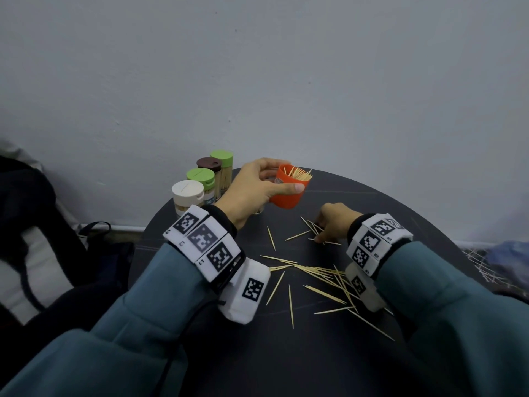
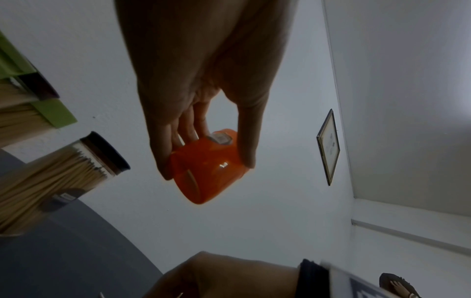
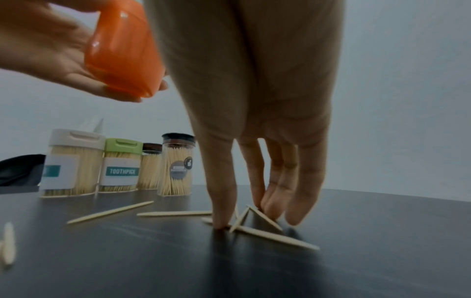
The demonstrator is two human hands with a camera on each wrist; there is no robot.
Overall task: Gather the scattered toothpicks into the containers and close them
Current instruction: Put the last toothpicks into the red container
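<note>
My left hand grips an orange container and holds it tilted above the back of the round dark table. The container has no lid on and toothpicks stick out of its mouth. The left wrist view shows the fingers and thumb curled round the orange container. My right hand is fingers-down on the table, right of centre. Its thumb and fingers pinch a few toothpicks against the surface. Several more loose toothpicks lie scattered in front, between my wrists.
Full containers with lids on stand at the table's back left: a white-lidded one, a green one, a brown one, another green one. A dark-lidded jar stands beside them. A black bag lies off the table's left.
</note>
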